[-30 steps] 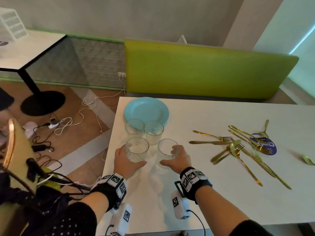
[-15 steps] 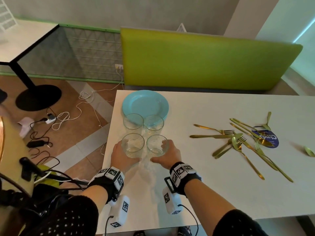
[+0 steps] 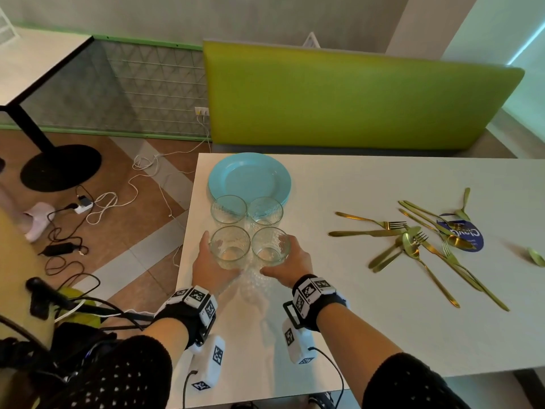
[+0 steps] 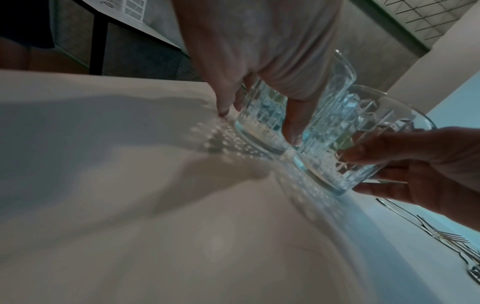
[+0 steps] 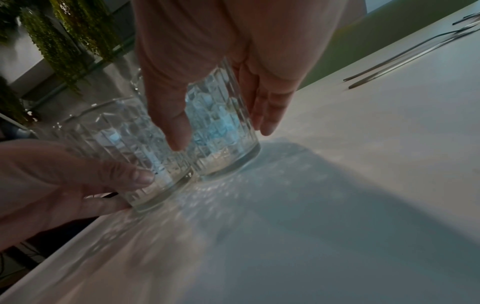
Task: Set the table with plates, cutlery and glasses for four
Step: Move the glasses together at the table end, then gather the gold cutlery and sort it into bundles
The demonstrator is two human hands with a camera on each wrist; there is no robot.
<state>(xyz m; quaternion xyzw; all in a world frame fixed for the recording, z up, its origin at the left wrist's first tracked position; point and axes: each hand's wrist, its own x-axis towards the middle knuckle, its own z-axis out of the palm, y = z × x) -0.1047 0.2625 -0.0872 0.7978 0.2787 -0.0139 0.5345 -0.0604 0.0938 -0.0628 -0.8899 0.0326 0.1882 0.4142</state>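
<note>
Close to the near left corner of a white table (image 3: 383, 305), the left hand (image 3: 211, 268) is wrapped around a clear patterned glass (image 3: 230, 246), thumb on the near side and fingers curled round the far side, with the fingertips reaching down toward the table top. Just beside it, the right hand (image 3: 290, 265) grips a second matching glass (image 3: 270, 245) in the same way, thumb pressed to the side facing the other glass and fingers curved round the outer side. Both glasses stand upright, side by side and almost touching; whether their bases rest on the table or hover just above it cannot be told. Each wrist wears a black strap with a white block carrying black-and-white square markers. Directly behind the held pair stand two more glasses (image 3: 246, 209), also upright and side by side, so that the four form a square. Behind those lies a stack of pale blue plates (image 3: 250, 175) near the far left corner of the table. Well to the right, gold cutlery (image 3: 418, 243), forks, knives and spoons, lies scattered in a loose heap, some pieces crossing a round dark blue coaster (image 3: 472, 239). Beyond the table runs a lime green bench back (image 3: 354, 95).
</note>
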